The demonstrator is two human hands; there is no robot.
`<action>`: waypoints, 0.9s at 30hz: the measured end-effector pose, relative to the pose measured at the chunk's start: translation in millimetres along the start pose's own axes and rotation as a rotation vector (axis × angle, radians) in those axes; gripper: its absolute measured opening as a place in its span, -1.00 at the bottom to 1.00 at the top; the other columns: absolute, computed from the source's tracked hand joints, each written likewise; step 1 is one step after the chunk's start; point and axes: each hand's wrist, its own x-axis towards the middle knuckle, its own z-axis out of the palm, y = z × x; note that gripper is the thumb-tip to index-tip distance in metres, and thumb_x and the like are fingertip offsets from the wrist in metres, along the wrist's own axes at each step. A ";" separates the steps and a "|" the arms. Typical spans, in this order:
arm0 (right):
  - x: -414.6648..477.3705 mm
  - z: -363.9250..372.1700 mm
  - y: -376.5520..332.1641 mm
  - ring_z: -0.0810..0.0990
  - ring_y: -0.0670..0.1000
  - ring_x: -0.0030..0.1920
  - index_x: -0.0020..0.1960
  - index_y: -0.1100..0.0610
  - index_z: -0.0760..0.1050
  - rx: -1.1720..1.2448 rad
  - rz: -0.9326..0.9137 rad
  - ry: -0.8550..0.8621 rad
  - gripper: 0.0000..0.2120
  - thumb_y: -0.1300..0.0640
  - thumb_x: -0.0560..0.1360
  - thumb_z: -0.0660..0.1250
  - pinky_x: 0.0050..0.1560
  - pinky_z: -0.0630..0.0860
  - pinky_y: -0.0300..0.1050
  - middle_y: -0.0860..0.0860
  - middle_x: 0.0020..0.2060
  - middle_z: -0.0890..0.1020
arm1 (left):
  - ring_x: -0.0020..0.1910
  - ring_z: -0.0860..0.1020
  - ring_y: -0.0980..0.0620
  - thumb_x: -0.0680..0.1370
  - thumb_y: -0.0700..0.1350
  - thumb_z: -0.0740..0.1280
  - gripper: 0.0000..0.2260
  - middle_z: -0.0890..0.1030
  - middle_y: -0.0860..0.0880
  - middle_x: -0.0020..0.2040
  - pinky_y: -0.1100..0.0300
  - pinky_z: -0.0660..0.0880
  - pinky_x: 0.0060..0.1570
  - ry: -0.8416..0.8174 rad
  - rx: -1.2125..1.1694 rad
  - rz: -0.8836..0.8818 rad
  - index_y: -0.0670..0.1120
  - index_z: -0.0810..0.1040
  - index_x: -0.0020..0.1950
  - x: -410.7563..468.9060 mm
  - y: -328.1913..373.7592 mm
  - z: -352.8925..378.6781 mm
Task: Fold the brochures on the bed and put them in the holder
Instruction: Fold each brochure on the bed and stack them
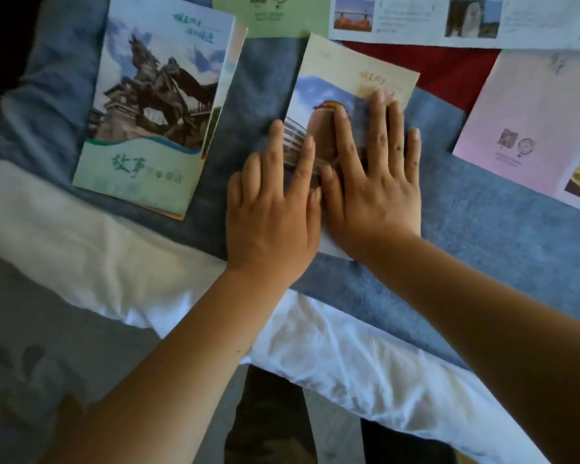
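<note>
While the folded cream paper brochure [345, 72] lay on the blue fabric blanket [482, 202], the left hand [272, 212] and right hand [374, 185] pressed it flat, side by side, fingers straight and slightly spread. 1 folded blue horse-statue brochure [148, 105] sat just left, apart.

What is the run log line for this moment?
left hand: pressing cream brochure | right hand: pressing it too | horse brochure: folded, lying left

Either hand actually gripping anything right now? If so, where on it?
Nothing is gripped. Left hand and right hand lie flat, fingers straight, pressing the cream brochure onto the blue towel, over its lower half.
</note>
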 end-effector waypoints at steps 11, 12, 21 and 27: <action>2.1 -1.6 1.3 -0.10 0.20 0.67 0.70 0.01 -0.03 0.021 -0.001 -0.010 -0.40 -0.17 0.72 -0.13 0.64 -0.23 0.09 0.21 0.67 -0.05 | 0.67 0.00 -0.15 0.70 0.13 0.03 -0.42 0.01 -0.18 0.69 -0.11 -0.04 0.61 0.016 -0.021 0.021 0.00 0.04 0.70 -0.9 0.1 19.3; 2.0 -2.3 1.3 -0.11 0.19 0.67 0.70 0.00 -0.03 0.031 -0.001 -0.012 -0.41 -0.16 0.72 -0.14 0.64 -0.23 0.08 0.20 0.67 -0.05 | 0.67 -0.01 -0.16 0.70 0.14 0.02 -0.41 0.00 -0.18 0.69 -0.12 -0.04 0.61 0.006 -0.019 0.024 0.00 0.03 0.70 -0.8 -0.4 18.9; 3.6 -12.3 5.2 0.02 0.14 0.65 0.67 -0.05 0.17 0.184 0.025 0.028 -0.49 0.00 0.72 0.03 0.66 -0.10 0.04 0.13 0.66 0.11 | 0.65 -0.09 -0.33 0.69 0.10 -0.04 -0.37 -0.08 -0.28 0.67 -0.24 -0.06 0.60 -0.072 -0.027 -0.052 -0.19 -0.02 0.68 -9.1 31.7 11.3; 16.3 -27.6 25.9 0.37 0.18 0.46 0.48 0.18 0.46 0.391 -0.024 0.124 -0.56 0.24 0.61 0.26 0.51 0.29 0.03 0.13 0.44 0.47 | 0.64 -0.19 -0.34 0.55 0.36 0.04 -0.09 -0.15 -0.23 0.68 -0.31 -0.12 0.57 -0.149 -0.101 -0.166 -0.23 -0.08 0.67 -14.9 57.8 6.9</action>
